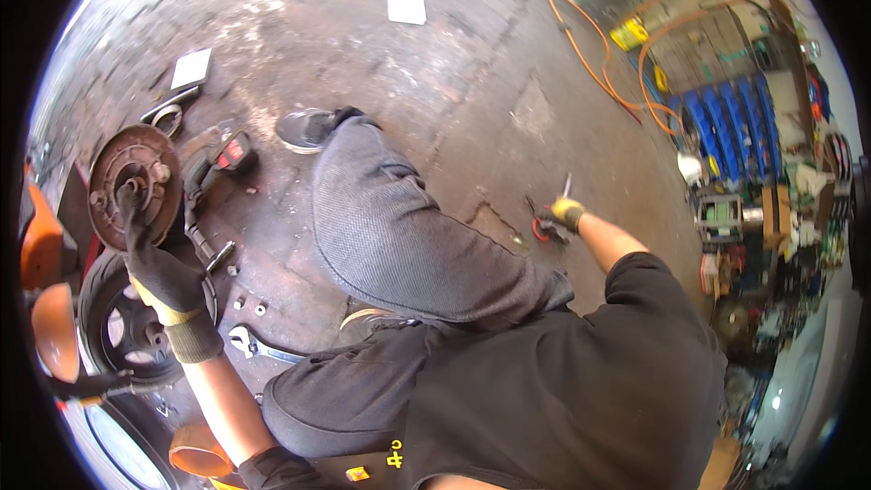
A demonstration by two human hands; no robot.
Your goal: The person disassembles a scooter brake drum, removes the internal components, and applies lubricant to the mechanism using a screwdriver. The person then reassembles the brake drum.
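Note:
My left hand [163, 277], in a dark glove with a yellowish edge, is at a round, rusty brake plate [104, 200]. Its fingers reach to the plate's central hub and appear to grip it; the far side of the plate is hidden. Out to the right, close to the floor, my right hand [564, 216] wears a similar glove and is closed on pliers [542, 232] with red handles and dark jaws. Beside that hand a slim silver piece [568, 183] sticks up; whether the hand touches it I cannot tell.
A black-tyred wheel [89, 308] lies below the plate. Around it are a cordless power tool [234, 152], an adjustable wrench [259, 345] and several small nuts. Orange parts [54, 331] stand at far left. An orange hose [599, 63] and blue bins [726, 132] are at right.

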